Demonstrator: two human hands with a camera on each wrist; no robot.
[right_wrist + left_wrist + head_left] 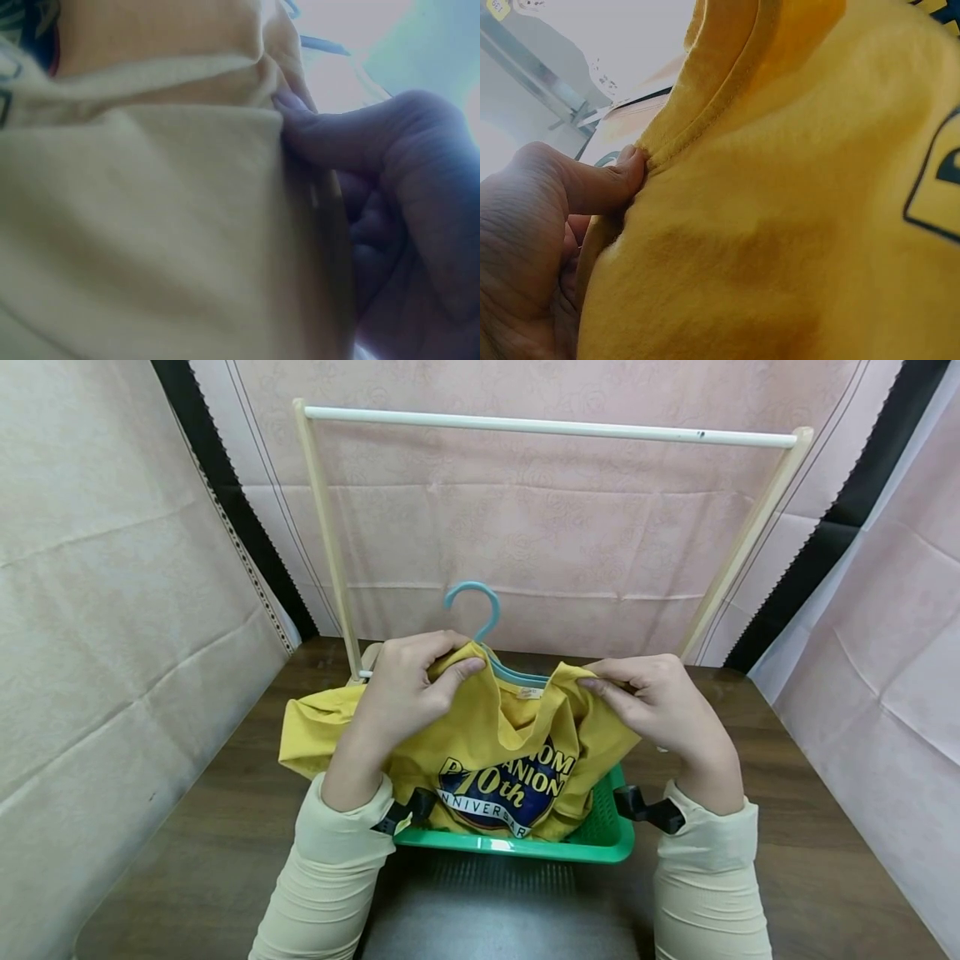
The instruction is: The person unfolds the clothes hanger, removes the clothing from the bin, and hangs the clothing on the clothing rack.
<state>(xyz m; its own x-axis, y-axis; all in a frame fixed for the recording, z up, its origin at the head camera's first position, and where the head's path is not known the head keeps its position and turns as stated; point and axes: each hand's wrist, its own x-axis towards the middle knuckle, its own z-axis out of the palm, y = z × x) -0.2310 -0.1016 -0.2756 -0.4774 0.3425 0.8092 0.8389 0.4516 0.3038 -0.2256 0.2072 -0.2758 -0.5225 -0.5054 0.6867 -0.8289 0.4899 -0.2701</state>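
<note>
A yellow T-shirt [480,735] with a dark blue printed badge hangs spread between both hands, its neckline facing up. My left hand [412,689] pinches the shirt at the shoulder beside the collar; the left wrist view shows the thumb [607,180] pressed on the fabric near the neck seam. On the other shoulder my right hand [656,697] pinches the cloth between thumb and fingers. A light blue hanger [491,610] stands within the shirt, its hook rising above the collar and part of its bar showing in the neck opening. The rest of the hanger is hidden by cloth.
Beneath the shirt sits a green plastic basket [615,835] on the dark wooden table [202,843]. Behind it rises a white rack with a horizontal rail [547,425] and two posts. Pale fabric walls [112,610] enclose the sides and back.
</note>
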